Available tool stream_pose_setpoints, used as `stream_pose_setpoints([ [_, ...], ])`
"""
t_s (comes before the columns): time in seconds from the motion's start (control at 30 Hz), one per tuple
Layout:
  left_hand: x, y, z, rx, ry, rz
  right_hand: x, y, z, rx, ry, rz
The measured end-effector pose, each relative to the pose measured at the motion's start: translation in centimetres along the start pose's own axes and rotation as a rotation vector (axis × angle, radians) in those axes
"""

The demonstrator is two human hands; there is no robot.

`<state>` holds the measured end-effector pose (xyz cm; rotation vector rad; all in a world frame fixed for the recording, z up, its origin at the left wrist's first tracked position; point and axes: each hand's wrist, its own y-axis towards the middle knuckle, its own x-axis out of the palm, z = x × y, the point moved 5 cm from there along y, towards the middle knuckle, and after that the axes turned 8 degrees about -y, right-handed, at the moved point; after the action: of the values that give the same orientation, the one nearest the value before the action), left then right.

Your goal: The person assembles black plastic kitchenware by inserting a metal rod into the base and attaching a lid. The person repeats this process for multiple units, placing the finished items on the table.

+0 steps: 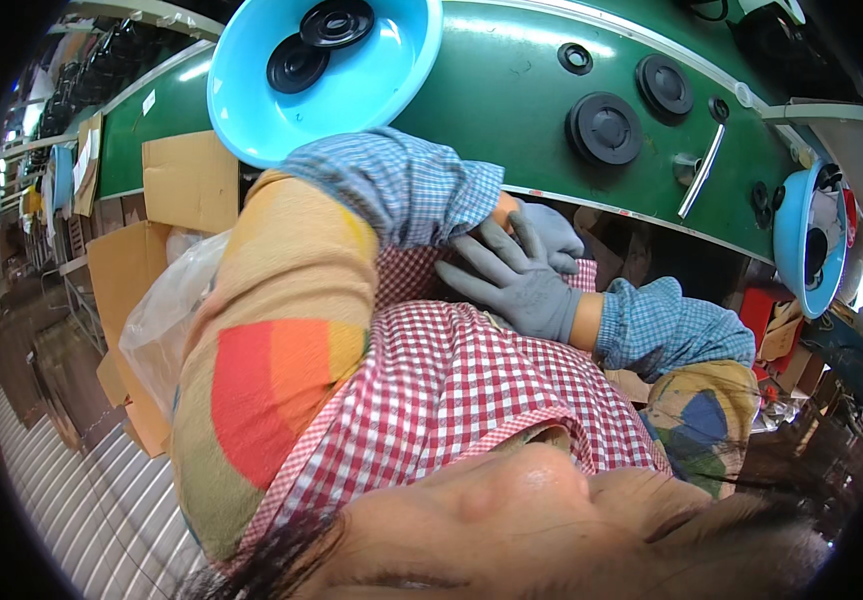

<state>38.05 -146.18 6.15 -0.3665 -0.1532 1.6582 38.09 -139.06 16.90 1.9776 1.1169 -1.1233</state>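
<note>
Both my hands wear grey gloves and meet in front of my red-and-white checked apron (432, 370), just below the near edge of the green worktable (482, 110). My right hand (524, 290) lies with fingers spread across the wrist and cuff of my left arm; nothing shows in it. Partly behind it is my left hand (554, 236), whose fingers are mostly hidden, so its grip does not show. Blue checked oversleeves (402, 185) cover both forearms. Nearest on the table is a thick black round disc part (605, 129).
A light-blue basin (252, 110) at the far left holds two black discs (337, 22). Another black disc (665, 88), a small black ring (575, 58) and a metal-handled tool (702, 172) lie on the right. Cardboard (190, 180) stands left; a second blue basin (797, 225) is far right.
</note>
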Motion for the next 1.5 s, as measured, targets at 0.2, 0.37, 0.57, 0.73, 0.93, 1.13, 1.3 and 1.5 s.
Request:
stream_pose_setpoints([
  [0.2, -0.8, 0.1, -3.0, 0.211, -0.487, 0.128, -3.4, -3.0, 3.8, -0.079, 0.038, 0.001],
  [0.37, -0.4, -1.7, -4.2, 0.603, -0.248, 0.167, -1.7, -2.5, 5.5, -0.291, -0.024, -0.197],
  [0.57, -0.1, -2.9, 1.9, -0.117, -0.065, 0.064, -1.2, -0.3, -0.5, -0.101, -0.024, -0.042],
  [0.73, -1.0, -1.3, 3.4, -0.102, 0.330, -0.005, -0.9, -0.7, 0.1, -0.059, -0.023, 0.030],
  [0.93, -0.7, -3.6, -4.0, 0.691, 0.270, 0.072, -2.7, -4.3, 6.1, -0.131, 0.109, 0.006],
  [1.13, 0.2, -4.1, -1.5, -0.124, -0.338, 0.011, -0.7, -1.3, 1.3, -0.223, 0.201, -0.036],
  [1.3, -0.8, -0.9, 1.3, 0.007, 0.240, -0.019, 0.3, 0.2, -0.7, -0.032, 0.098, 0.150],
  [1.5, -5.9, -5.0, 1.6, 0.358, -0.183, 0.495, -4.1, -5.8, 5.6, 0.376, 0.351, 0.655],
])
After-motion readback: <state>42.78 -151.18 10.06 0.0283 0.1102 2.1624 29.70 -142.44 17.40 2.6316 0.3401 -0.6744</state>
